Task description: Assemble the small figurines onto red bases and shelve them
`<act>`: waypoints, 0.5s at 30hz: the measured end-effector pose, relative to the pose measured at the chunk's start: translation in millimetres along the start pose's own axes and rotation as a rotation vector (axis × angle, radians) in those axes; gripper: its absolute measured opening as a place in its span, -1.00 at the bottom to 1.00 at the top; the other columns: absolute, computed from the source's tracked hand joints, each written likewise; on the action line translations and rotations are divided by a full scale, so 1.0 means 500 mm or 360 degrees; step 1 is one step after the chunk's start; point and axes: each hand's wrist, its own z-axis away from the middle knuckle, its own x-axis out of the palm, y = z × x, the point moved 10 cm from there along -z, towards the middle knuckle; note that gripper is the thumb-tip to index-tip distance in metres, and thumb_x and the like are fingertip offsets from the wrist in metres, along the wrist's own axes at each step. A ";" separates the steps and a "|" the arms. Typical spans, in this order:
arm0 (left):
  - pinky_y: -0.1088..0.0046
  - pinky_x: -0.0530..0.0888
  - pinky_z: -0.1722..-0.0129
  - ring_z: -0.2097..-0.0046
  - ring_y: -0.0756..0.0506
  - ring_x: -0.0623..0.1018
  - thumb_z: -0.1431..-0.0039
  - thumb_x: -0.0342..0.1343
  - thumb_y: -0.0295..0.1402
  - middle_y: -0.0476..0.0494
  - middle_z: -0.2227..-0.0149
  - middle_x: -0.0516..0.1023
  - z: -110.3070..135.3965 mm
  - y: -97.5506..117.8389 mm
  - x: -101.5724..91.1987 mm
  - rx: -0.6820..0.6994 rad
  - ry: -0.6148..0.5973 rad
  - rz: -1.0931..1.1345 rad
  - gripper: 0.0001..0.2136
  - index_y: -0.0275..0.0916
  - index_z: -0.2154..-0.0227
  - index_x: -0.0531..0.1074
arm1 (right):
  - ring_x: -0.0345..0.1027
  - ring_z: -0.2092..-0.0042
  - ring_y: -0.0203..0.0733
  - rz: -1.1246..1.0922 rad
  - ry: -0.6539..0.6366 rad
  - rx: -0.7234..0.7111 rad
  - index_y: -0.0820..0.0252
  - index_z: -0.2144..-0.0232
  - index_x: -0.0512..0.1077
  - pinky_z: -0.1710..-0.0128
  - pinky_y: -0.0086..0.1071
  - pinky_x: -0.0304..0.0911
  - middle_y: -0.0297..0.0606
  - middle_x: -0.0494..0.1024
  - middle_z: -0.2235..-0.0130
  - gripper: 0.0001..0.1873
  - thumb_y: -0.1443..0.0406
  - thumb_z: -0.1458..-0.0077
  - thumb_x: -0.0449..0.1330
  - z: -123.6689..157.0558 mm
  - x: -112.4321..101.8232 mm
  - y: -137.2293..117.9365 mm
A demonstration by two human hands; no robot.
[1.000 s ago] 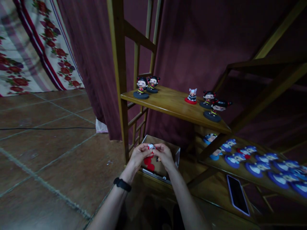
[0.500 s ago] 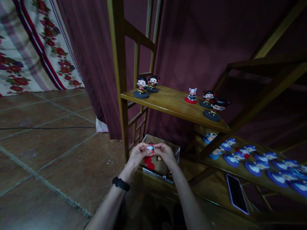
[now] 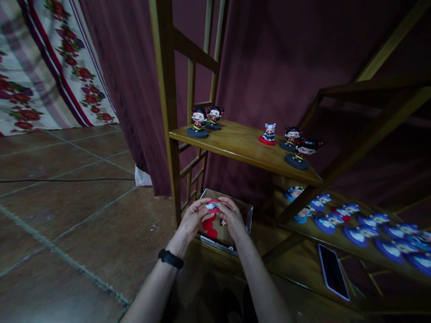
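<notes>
Between the fingertips of my left hand (image 3: 194, 217) and my right hand (image 3: 230, 212) is a small white-haired figurine (image 3: 212, 206) with a red round base. Both hands are closed on it, one from each side, and fingers cover part of it. They hold it above an open cardboard box (image 3: 228, 235). Inside the box lie red round bases (image 3: 210, 228) and a small dark-haired figurine piece (image 3: 222, 222). A black band is on my left wrist.
On the wooden shelf (image 3: 235, 142) stand black-haired figurines (image 3: 198, 120) and a white-haired figurine on a red base (image 3: 268, 133). To the right, a lower shelf holds several blue-based figurines (image 3: 360, 233). A phone (image 3: 333, 271) lies below them. The shelf's post (image 3: 164, 89) rises at left.
The figurine has been turned between my fingers, so its red base now shows around the white part. My right hand has shifted slightly left. The shelf figurines have stayed put.
</notes>
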 end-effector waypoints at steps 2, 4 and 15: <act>0.44 0.49 0.23 0.26 -0.04 0.55 0.10 0.24 -0.42 -0.14 0.26 0.55 0.002 0.009 0.004 0.0049 -0.0016 -0.0001 -0.58 -0.24 0.10 0.38 | 0.41 0.22 -0.22 -0.0049 -0.0026 0.0044 0.13 0.27 0.44 0.27 -0.38 0.32 -0.26 0.52 0.19 -0.67 0.19 0.17 0.27 0.001 0.003 -0.001; 0.42 0.49 0.22 0.26 -0.05 0.55 0.09 0.24 -0.42 -0.16 0.24 0.55 0.003 0.013 0.007 0.0063 -0.0038 -0.0009 -0.59 -0.25 0.11 0.38 | 0.41 0.24 -0.23 -0.0086 -0.0058 0.0085 0.15 0.29 0.45 0.28 -0.40 0.31 -0.25 0.53 0.21 -0.68 0.20 0.18 0.28 0.002 0.007 -0.003; 0.42 0.47 0.28 0.34 -0.05 0.54 0.12 0.26 -0.33 -0.23 0.32 0.57 0.005 0.016 0.008 0.0041 -0.0007 -0.0132 -0.68 -0.38 0.26 0.48 | 0.39 0.26 -0.24 -0.0063 -0.0156 0.0058 0.16 0.32 0.48 0.26 -0.39 0.27 -0.28 0.55 0.27 -0.69 0.22 0.21 0.30 0.011 0.021 -0.025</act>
